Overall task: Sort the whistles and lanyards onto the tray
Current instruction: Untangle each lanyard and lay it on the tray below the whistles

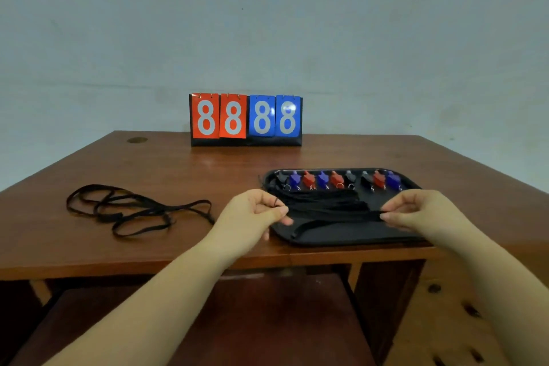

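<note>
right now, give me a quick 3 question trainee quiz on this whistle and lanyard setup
1. True or false: the whistles stand in a row along the far edge of the tray.
2. What do the left hand and right hand pinch between them? A) a whistle B) a black lanyard C) the scoreboard
3. Where do the loose lanyards lie?

Key: 1 true. 2 B. 3 On the table, left of the tray.
</note>
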